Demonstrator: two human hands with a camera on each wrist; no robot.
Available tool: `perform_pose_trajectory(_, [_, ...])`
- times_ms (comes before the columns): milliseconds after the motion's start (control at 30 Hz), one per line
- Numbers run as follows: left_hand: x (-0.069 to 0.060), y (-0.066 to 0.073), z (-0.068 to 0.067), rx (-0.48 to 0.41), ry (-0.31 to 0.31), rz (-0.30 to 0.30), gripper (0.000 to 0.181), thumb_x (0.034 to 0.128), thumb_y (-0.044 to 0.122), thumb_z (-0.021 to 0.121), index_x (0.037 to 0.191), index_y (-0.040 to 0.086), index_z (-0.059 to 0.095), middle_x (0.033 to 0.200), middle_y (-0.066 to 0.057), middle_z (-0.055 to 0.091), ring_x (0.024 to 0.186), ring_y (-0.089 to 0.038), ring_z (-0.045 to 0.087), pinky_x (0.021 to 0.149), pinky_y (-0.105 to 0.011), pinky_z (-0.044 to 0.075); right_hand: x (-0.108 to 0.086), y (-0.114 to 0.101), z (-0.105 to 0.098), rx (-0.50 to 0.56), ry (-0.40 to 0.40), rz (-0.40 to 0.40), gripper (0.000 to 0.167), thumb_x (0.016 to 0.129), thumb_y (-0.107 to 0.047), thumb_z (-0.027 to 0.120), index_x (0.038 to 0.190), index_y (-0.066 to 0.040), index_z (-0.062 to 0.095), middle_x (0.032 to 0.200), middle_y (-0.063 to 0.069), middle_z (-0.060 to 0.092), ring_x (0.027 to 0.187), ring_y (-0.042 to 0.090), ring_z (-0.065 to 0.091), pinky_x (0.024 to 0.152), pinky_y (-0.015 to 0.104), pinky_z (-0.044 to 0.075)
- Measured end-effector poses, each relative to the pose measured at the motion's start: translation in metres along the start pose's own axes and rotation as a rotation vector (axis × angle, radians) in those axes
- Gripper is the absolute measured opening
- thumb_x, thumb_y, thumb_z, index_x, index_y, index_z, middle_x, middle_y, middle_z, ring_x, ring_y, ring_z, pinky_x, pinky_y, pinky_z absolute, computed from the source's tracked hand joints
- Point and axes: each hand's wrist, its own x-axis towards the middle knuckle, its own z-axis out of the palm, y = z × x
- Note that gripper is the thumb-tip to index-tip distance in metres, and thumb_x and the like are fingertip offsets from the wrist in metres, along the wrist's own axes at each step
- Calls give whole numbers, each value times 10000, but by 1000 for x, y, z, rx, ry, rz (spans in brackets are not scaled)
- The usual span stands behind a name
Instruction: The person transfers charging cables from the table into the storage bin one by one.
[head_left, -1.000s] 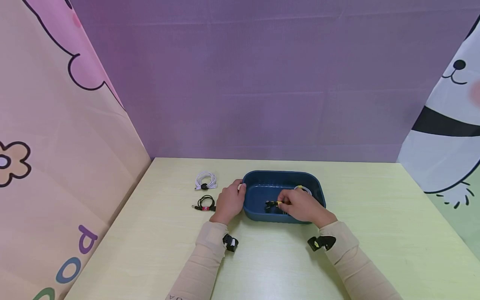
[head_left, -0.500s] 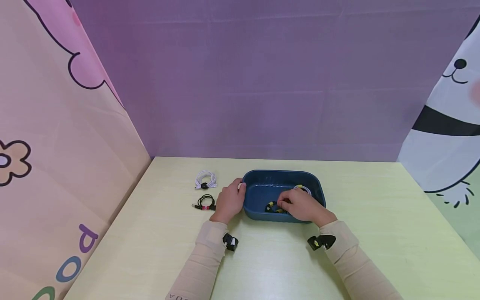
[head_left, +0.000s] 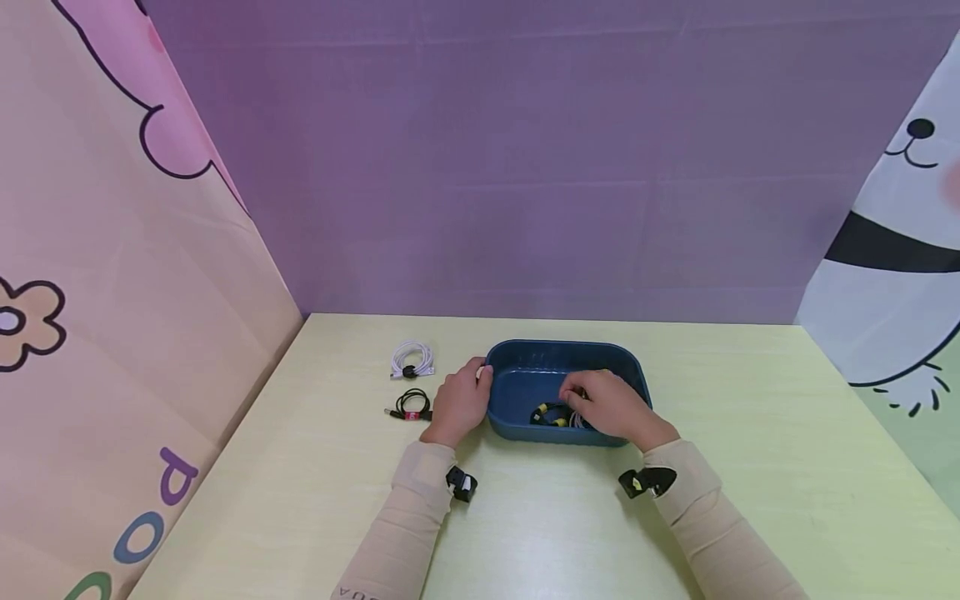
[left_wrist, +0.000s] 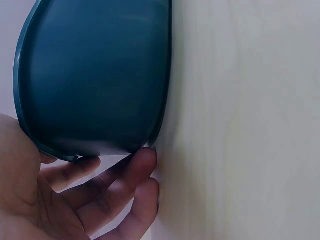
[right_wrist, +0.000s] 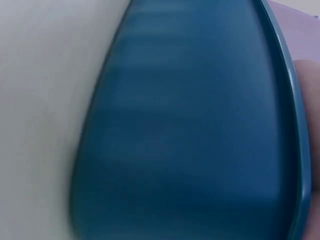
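A dark blue plastic bin [head_left: 521,389] stands on the table. My left hand [head_left: 457,406] holds its left end, the thumb at the rim; in the left wrist view its fingers [left_wrist: 140,167] touch the outside of the end wall. My right hand [head_left: 609,406] hovers over the bin's right half, fingers loosely bent, with nothing visible in them. Below its fingertips, inside the bin, lies a coiled black cable with yellow parts [head_left: 550,414]. Beside that shows part of a pale cable [head_left: 577,420], mostly hidden by the right hand. The bin's wall hides the contents from the right wrist camera.
Left of the bin, on the pale wooden table [head_left: 525,517], lie a coiled white cable [head_left: 412,358] with a black tie and a coiled black cable [head_left: 412,404] with a red tag, close to my left hand. A purple backdrop [head_left: 547,167] rises behind the table.
My right hand has let go of the black cable with yellow parts, which now lies in the bin, and has lifted slightly up and right. The left hand stays at the bin's left end.
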Motion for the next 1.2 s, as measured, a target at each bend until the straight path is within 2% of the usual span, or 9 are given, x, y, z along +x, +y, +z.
perform_pose_trajectory(133, [-1,0,0,-1,2,-4,404,1098,342,442,1406,133,598,1133,-143,754,962,-370,717,764,-494,548,-2,7,-13,16,76,26,186,1042,-131,569,1084,-53,733,805,33,682,568,110,462,590,282,412])
perform_pose_trajectory(200, [0,0,0,-2,5,-5,398,1096,338,446,1403,136,601,1126,-141,756,959,-369,717,755,-490,546,-4,13,-19,17,133,41,191,1040,-138,573,1089,-40,729,800,40,668,581,125,465,592,292,406])
perform_pose_trajectory(400, [0,0,1,-7,5,-4,392,1095,327,455,1401,130,601,1121,-140,756,944,-352,717,738,-472,543,-9,38,-35,1,336,102,162,1012,-84,594,1116,7,678,956,133,609,833,250,498,740,365,424])
perform_pose_trajectory(533, [-1,1,1,-9,0,-4,400,1097,336,452,1405,128,598,1123,-142,753,941,-352,713,743,-472,543,-13,53,-40,24,386,199,228,1007,-89,572,1197,36,590,1059,209,543,930,327,485,794,410,412])
perform_pose_trajectory(633, [0,1,0,-10,-3,-5,403,1097,340,450,1408,130,595,1129,-139,751,950,-351,710,754,-478,541,-15,61,-42,48,371,258,311,1016,-122,556,1257,68,510,1107,242,537,939,351,524,800,412,428])
perform_pose_trajectory(733, [0,-1,0,-11,-3,-9,406,1097,347,448,1409,135,595,1146,-137,750,973,-353,712,771,-485,545,-17,67,-43,80,317,309,353,1043,-181,527,1271,76,445,1083,245,583,885,334,567,751,372,435])
perform_pose_trajectory(900, [0,-4,0,-18,5,-10,411,1097,355,444,1410,138,598,1154,-133,751,993,-356,712,779,-487,547,-19,76,-42,130,215,350,291,1078,-282,479,1135,4,470,903,137,589,786,259,544,677,320,398])
perform_pose_trajectory(1033, [-1,-6,0,-18,7,-7,408,1096,346,447,1407,130,600,1143,-137,754,981,-359,715,764,-483,548,-21,82,-41,204,124,324,338,1093,-345,470,1002,-25,527,777,38,512,707,207,497,650,315,393])
perform_pose_trajectory(1200, [-1,-7,-1,-13,10,-10,404,1096,345,453,1397,124,606,1140,-142,756,977,-356,721,763,-483,554,-21,86,-40,296,55,280,424,1099,-357,457,864,-9,507,723,8,461,678,194,468,643,308,389])
